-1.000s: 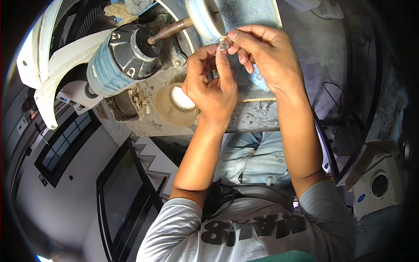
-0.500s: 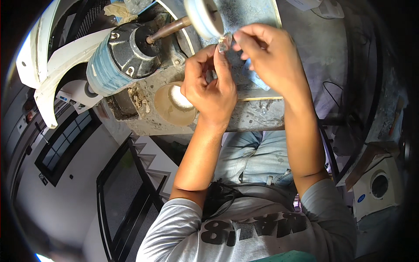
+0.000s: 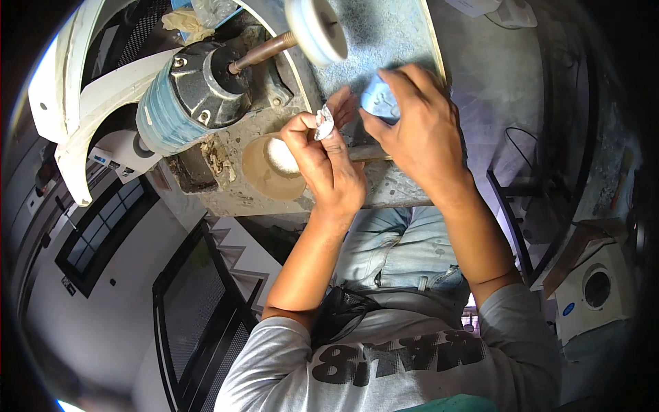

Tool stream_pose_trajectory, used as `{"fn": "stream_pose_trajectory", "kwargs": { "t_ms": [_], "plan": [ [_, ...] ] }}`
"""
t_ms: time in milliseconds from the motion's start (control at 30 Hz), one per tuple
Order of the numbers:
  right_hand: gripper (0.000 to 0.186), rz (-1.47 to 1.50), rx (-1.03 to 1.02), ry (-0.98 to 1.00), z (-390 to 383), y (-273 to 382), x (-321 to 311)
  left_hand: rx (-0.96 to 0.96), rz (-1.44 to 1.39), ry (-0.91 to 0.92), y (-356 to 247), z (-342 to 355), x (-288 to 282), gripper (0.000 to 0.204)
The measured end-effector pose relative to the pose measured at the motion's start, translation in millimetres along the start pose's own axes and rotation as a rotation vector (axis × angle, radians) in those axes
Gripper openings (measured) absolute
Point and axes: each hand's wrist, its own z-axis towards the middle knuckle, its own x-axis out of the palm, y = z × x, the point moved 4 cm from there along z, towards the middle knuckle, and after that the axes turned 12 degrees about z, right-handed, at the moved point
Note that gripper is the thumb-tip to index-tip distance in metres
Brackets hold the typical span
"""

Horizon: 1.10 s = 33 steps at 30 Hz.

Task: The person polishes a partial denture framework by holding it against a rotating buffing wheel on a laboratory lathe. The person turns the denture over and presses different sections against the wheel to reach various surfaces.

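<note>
Between the thumb and fingers of my left hand (image 3: 328, 168) is a small clear, shiny, curved piece (image 3: 324, 126), its exact kind too small to make out. My right hand (image 3: 427, 134) is closed around a blue block (image 3: 379, 100) with curved marks on its face, held just right of the left fingertips. A pale polishing wheel (image 3: 317, 34) on a rusty spindle is above and beyond both hands. The spindle comes out of a black and blue motor (image 3: 189, 96).
Left of my left hand, a beige bowl (image 3: 257, 182) holding something white stands on the dirty worktop (image 3: 405, 192). White curved guards (image 3: 113, 96) arch around the motor. A blue-speckled tray area (image 3: 384, 34) with a raised rim lies beyond the hands.
My left hand has drawn the clear piece down and left, away from the wheel. My right hand has let go of that piece and picked up the blue block from the tray.
</note>
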Motion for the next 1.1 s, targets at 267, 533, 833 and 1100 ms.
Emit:
{"fn": "stream_pose_trajectory", "kwargs": {
  "t_ms": [267, 533, 833, 1100],
  "plan": [
    [0.045, 0.298, -0.194, -0.157, 17, 12, -11, 0.102, -0.239, -0.109, -14, 4, 5, 0.019],
    [0.041, 0.306, -0.253, -0.139, 23, 18, -5, 0.117, -0.227, -0.139, -12, 5, 0, 0.019],
    [0.039, 0.315, -0.251, -0.165, 22, 20, -4, 0.152, -0.203, -0.143, -14, 2, -2, 0.02],
    [0.037, 0.347, -0.262, -0.201, 25, 20, -4, 0.155, -0.202, -0.154, -15, 4, -3, 0.021]
  ]
}}
